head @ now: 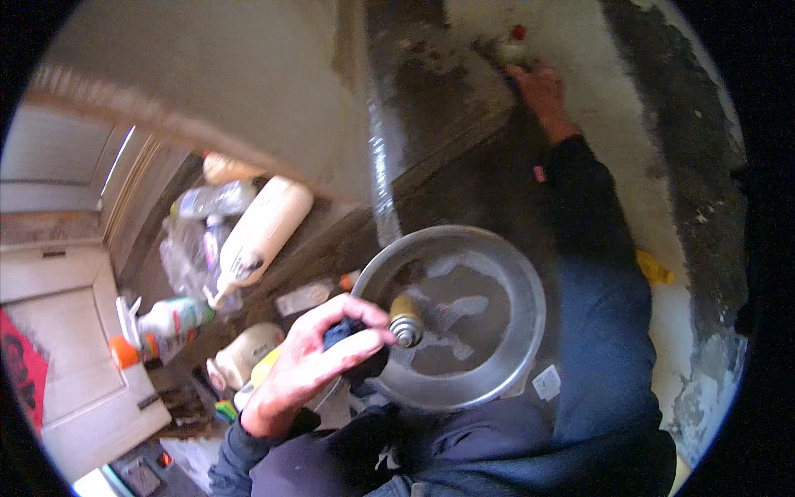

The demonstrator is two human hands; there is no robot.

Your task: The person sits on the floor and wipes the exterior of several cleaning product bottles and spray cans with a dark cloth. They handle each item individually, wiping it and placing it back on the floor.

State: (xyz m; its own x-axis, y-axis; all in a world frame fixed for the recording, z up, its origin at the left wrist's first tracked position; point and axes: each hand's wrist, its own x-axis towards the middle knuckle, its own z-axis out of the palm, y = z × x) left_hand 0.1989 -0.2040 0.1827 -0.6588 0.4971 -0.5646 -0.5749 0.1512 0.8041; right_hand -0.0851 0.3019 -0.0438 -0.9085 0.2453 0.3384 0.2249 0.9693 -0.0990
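Observation:
Pinched at the fingertips of my left hand (329, 345) is a brass-coloured cylindrical metal fitting (406, 323) with a ribbed silver end. A crumpled dark cloth (343, 332) sits inside the same hand. Both are over the left side of a round metal basin (528, 310), which has pale wet-looking patches on its bottom. My right arm reaches far out to the upper right. There my right hand (541, 87) is at a small bottle with a red cap (515, 42), beside the pale wall. Blur and the hand itself hide whether the fingers grip anything.
Left of the basin are a large white pump bottle (264, 230), a clear plastic bottle (217, 200), a spray bottle (174, 320) and a white jug (248, 354). A concrete ledge (447, 118) runs above the basin. A panelled door (81, 335) stands at far left.

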